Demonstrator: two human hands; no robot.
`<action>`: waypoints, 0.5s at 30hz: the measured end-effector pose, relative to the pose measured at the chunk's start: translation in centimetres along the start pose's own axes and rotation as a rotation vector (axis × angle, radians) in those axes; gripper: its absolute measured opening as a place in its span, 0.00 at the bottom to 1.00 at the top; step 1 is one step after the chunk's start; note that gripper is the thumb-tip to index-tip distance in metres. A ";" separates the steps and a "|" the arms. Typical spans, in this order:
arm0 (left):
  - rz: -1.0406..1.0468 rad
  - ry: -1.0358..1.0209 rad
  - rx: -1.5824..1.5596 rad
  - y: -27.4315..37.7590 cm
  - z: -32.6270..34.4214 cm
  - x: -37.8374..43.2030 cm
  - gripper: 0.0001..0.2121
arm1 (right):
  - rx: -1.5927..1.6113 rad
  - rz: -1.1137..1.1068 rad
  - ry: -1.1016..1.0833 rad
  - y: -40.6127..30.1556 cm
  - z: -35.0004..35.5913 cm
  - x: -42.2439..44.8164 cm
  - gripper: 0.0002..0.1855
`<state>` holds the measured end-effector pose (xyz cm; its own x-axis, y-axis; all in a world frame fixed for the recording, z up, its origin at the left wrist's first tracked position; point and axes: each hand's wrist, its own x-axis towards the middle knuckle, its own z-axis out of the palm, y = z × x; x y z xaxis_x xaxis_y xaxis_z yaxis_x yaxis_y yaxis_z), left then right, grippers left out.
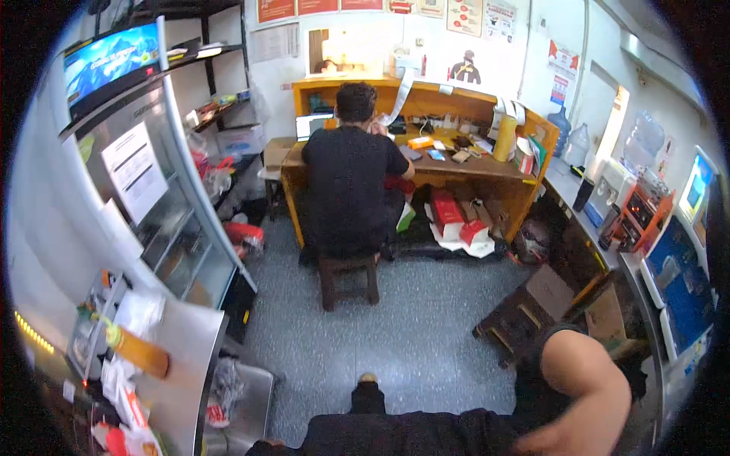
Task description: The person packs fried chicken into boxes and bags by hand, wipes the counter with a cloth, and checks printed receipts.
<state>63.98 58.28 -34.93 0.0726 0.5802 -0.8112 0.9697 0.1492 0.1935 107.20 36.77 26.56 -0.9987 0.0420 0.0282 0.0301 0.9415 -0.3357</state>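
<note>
At the lower right a bent bare arm, which appears to be mine, leads down to my right hand (536, 443). That hand is blurred and partly cut off by the bottom edge, beside dark clothing (410, 436); its grip cannot be made out. My left hand is out of view. A foot (368, 378) shows on the speckled grey floor (422, 319) before me. Further ahead, a person in black (353, 182) sits on a wooden stool (349, 282) with their back to me, at a wooden desk (502, 171) holding papers and small items.
On the left, a steel table (182, 365) carries a squeeze bottle (140, 350) and wrappers, beside a glass-door fridge (171, 228). An overturned wooden stool (524, 308) lies right. Red boxes (450, 214) sit under the desk. Along the right wall stands a water dispenser (610, 191).
</note>
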 end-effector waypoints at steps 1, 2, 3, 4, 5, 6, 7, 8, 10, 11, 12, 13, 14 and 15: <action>0.003 -0.003 0.038 1.6 -1.9 2.0 0.23 | -0.097 -0.067 0.023 1.0 -0.8 -1.3 0.13; 0.009 -0.011 0.084 3.3 -3.4 3.9 0.23 | -0.089 -0.091 0.121 2.2 -1.3 -2.9 0.12; 0.051 -0.013 0.146 6.1 -5.5 6.3 0.24 | -0.101 -0.097 0.199 3.2 -2.6 -4.0 0.12; 0.087 -0.025 0.209 8.5 -6.9 8.1 0.24 | -0.085 -0.151 0.156 4.8 -4.6 -5.7 0.11; 0.151 -0.010 0.270 12.0 -9.8 11.1 0.25 | -0.094 -0.137 0.154 6.8 -6.0 -7.0 0.11; 0.278 0.025 0.349 16.9 -12.0 14.5 0.25 | -0.109 -0.129 0.176 8.2 -7.3 -7.8 0.12; 0.378 0.079 0.408 20.6 -14.4 16.6 0.26 | -0.126 -0.158 0.218 10.4 -8.4 -9.3 0.12; 0.483 0.173 0.395 25.1 -16.5 18.9 0.26 | -0.125 -0.190 0.222 12.7 -9.6 -11.0 0.12; 0.593 0.500 0.035 32.5 -20.4 20.8 0.25 | -0.114 -0.203 0.231 17.9 -12.4 -13.6 0.11; 0.635 0.410 -0.123 38.7 -20.9 20.1 0.22 | -0.087 -0.131 0.242 20.8 -12.9 -15.5 0.11; 0.681 0.291 -0.263 45.4 -21.5 17.8 0.19 | 0.008 0.003 0.304 23.7 -12.3 -18.5 0.12; 0.677 0.297 -0.264 47.4 -23.1 18.2 0.19 | 0.053 0.046 0.292 26.7 -12.6 -21.0 0.13; 0.718 0.205 -0.191 48.2 -24.4 19.2 0.16 | 0.104 0.071 0.285 30.5 -12.7 -23.8 0.14; 0.773 0.091 -0.113 50.0 -25.1 20.3 0.12 | 0.078 0.169 0.400 34.5 -12.4 -26.0 0.14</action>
<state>108.08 97.61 -27.93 0.6931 0.6150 -0.3759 0.6216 -0.2459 0.7437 134.68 72.30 25.91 -0.8850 0.3343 0.3241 0.1735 0.8826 -0.4369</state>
